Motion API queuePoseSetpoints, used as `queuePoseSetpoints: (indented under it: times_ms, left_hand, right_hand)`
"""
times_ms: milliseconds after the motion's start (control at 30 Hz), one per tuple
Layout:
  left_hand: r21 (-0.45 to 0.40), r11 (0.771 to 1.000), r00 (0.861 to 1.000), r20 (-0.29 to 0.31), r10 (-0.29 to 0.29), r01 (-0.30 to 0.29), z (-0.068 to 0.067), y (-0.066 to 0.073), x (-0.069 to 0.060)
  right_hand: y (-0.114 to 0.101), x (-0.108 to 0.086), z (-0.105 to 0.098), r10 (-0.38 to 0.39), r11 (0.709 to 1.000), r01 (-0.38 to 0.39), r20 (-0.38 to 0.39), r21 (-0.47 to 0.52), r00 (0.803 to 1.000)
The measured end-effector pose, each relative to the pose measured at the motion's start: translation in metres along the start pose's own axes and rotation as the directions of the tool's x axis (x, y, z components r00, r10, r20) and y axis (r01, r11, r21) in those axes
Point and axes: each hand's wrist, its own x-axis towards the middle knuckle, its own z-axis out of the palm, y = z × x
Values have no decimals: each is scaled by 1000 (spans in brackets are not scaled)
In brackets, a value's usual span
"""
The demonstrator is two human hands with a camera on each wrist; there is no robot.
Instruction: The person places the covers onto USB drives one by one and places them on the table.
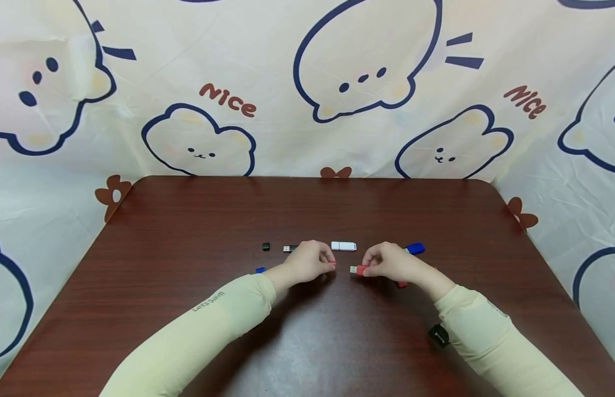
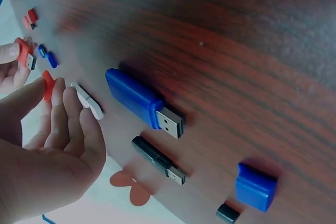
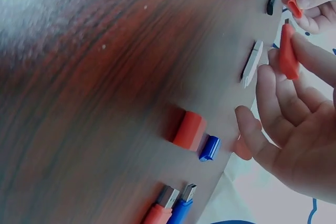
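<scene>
My left hand pinches a small red cap between thumb and fingertips. In my right hand, thumb and fingers pinch a red USB stick, its metal plug bare and pointing left toward the cap. A gap separates the cap and the stick. Behind and between the hands lies a white USB stick. By my left hand are a black USB stick and a blue USB stick, both with bare plugs.
At the left lie a black cap and a blue cap. On the right are another blue stick, its blue cap, a second red stick and a red cap. A black object is beside my right sleeve.
</scene>
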Motion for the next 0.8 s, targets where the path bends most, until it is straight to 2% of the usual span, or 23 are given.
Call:
queuePoseSetpoints:
  times_ms: [167, 367, 667, 800]
  left_hand:
    - [-79, 997, 999, -21, -29, 28, -1, -3, 1]
    - [-127, 989, 997, -34, -76, 71, 0, -3, 1]
    - [-204, 970, 991, -5, -137, 133, -1, 0, 1]
    - [-237, 958, 986, 10, -164, 161, -2, 1, 1]
  right_hand:
    - [-1, 1, 0, 4, 998, -4, -6, 68, 1000]
    - [-3, 0, 0, 18, 995, -16, -12, 99, 1000]
    - [-3, 0, -1, 21, 993, -21, 0, 115, 1000]
    - [-3, -1, -2, -31, 993, 30, 5, 117, 1000]
